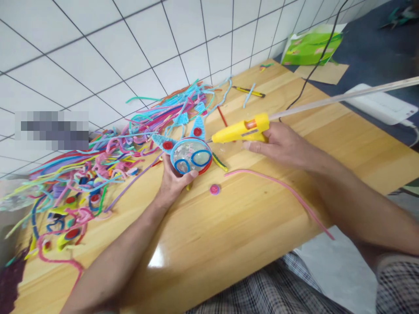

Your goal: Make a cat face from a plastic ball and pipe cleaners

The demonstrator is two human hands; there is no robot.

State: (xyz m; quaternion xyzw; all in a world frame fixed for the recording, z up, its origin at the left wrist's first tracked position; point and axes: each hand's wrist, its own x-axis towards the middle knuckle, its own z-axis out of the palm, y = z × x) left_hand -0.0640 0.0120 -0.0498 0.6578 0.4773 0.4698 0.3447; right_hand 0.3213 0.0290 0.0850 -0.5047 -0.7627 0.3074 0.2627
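My left hand [173, 182] grips a clear round craft piece [190, 155] from below, thumb on its front rim. The piece is trimmed with blue pipe-cleaner rings, a red edge and two blue ears with red centres. My right hand [284, 144] is closed round a yellow glue gun [242, 130] with a long clear glue stick [343, 97] sticking out behind. The gun's nozzle points left, right at the piece's upper right edge. A small pink and red coil [214, 189] lies on the wooden table [248, 218] just in front of the piece.
A big heap of coloured pipe cleaners [98, 165] covers the table's left and back. A long pink pipe cleaner [281, 192] lies under my right forearm. A yellow utility knife [249, 91], a green packet [310, 47], a black cable [314, 65] and a white device [382, 104] lie beyond.
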